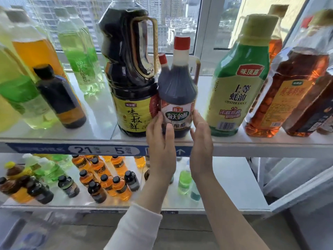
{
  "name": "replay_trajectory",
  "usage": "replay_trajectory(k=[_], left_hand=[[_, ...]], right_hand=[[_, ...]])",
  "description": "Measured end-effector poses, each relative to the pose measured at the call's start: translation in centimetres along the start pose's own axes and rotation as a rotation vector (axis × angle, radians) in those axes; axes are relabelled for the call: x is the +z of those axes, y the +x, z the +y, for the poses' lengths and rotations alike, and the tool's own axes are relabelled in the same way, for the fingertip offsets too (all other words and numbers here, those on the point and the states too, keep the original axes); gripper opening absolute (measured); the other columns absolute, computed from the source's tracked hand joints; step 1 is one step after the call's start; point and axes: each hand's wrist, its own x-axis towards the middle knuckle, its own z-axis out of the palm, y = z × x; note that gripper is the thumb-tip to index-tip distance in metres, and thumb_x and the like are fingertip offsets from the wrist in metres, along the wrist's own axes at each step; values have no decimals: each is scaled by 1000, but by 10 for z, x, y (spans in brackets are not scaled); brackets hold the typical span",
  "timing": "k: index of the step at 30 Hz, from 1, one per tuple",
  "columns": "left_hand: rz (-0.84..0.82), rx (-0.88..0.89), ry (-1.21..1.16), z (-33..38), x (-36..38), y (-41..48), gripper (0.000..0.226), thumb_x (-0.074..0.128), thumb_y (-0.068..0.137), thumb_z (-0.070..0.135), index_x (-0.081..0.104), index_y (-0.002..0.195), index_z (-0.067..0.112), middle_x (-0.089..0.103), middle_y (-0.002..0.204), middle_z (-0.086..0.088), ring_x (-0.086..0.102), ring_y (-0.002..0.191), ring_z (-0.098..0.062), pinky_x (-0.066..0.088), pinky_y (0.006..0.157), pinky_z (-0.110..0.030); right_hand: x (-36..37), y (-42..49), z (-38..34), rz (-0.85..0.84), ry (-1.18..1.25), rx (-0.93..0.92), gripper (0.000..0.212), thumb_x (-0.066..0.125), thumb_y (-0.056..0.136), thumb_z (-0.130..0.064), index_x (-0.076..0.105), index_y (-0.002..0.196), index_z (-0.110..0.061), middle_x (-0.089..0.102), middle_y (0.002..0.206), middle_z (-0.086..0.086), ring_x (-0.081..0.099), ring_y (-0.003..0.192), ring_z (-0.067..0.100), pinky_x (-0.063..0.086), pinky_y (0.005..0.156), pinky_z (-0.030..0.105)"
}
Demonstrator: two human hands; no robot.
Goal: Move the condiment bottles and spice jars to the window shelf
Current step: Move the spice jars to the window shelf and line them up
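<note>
A dark vinegar bottle [177, 91] with a red cap and a handle stands upright at the front of the white window shelf [252, 143]. It sits between a large soy sauce jug [129, 78] and a green oyster sauce bottle [234, 91]. My left hand [160, 141] presses the bottle's left side, thumb across the lower label. My right hand [201, 141] lies against its right side, fingers straight up. The bottle is held between both hands, its base on the shelf. A second red-capped bottle [163, 59] peeks out behind it.
Amber bottles [288, 91] crowd the shelf's right end. A small dark bottle [59, 98] and green and yellow drink bottles [79, 56] fill the left. The window is right behind. A lower shelf [225, 186] holds several small bottles [108, 181].
</note>
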Motion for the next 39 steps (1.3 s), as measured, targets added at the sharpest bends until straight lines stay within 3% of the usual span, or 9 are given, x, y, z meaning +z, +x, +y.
replay_trajectory(k=[3, 6, 17, 22, 24, 29, 33, 36, 39], left_hand=[[-29, -21, -53, -1, -1, 2, 51, 30, 92, 41, 36, 139, 21, 33, 141, 2, 27, 116, 21, 22, 91, 8], [-54, -19, -54, 0, -1, 3, 46, 31, 95, 36, 36, 138, 20, 33, 140, 0, 31, 119, 11, 22, 90, 8], [-84, -30, -81, 3, 12, 3, 45, 33, 98, 30, 36, 140, 16, 33, 139, -1, 29, 128, -3, 23, 94, 5], [-114, -35, -69, 5, 10, 3, 53, 30, 92, 42, 35, 139, 18, 33, 139, 2, 30, 128, -1, 25, 97, 2], [-129, -24, -96, 9, 1, 0, 53, 29, 90, 50, 38, 135, 25, 40, 136, 9, 35, 127, 1, 31, 97, -5], [163, 71, -297, 14, -58, -5, 35, 31, 92, 42, 54, 110, 23, 62, 109, 4, 59, 107, -10, 48, 93, -25], [316, -35, -310, 3, -104, 20, 29, 28, 93, 42, 51, 108, 34, 57, 114, 13, 54, 114, -5, 42, 104, -32], [210, -106, -259, -1, -114, 40, 30, 25, 98, 40, 46, 120, 37, 48, 128, 15, 42, 127, -8, 33, 111, -39], [26, -142, -226, -1, -108, 51, 45, 20, 96, 43, 38, 135, 32, 42, 137, 16, 38, 126, 2, 32, 110, -31]], right_hand=[[2, 1, 3, 15, -10, 1, 52, 26, 91, -41, 43, 135, -21, 40, 130, -27, 34, 128, -9, 33, 105, 15], [0, 1, 5, 45, -12, -3, 52, 26, 91, -39, 44, 135, -18, 41, 133, -22, 35, 129, -6, 33, 106, 17], [-12, 6, 6, 52, -57, 20, 50, 26, 91, -40, 41, 135, -23, 38, 144, -8, 33, 134, 3, 31, 112, 30], [-12, 3, 2, 66, -76, -8, 43, 27, 91, -42, 42, 130, -29, 37, 143, -6, 34, 132, 1, 33, 107, 19], [-11, -4, 0, 127, -106, -96, 36, 28, 93, -43, 45, 124, -35, 39, 137, -4, 37, 131, 7, 36, 108, 28], [9, -22, -11, 113, -108, -248, 59, 24, 92, -59, 54, 120, -17, 51, 120, -6, 49, 118, 14, 44, 100, 44], [43, -21, -11, -61, -46, -115, 44, 27, 90, -57, 47, 121, -34, 49, 130, -8, 44, 127, 11, 36, 108, 40], [64, -17, -7, -117, -90, -25, 42, 23, 91, -50, 36, 129, -39, 36, 139, -21, 29, 134, -4, 25, 115, 33], [76, -12, -5, -120, -110, 43, 55, 22, 90, -48, 26, 142, -30, 28, 144, -22, 21, 135, -9, 18, 116, 24]])
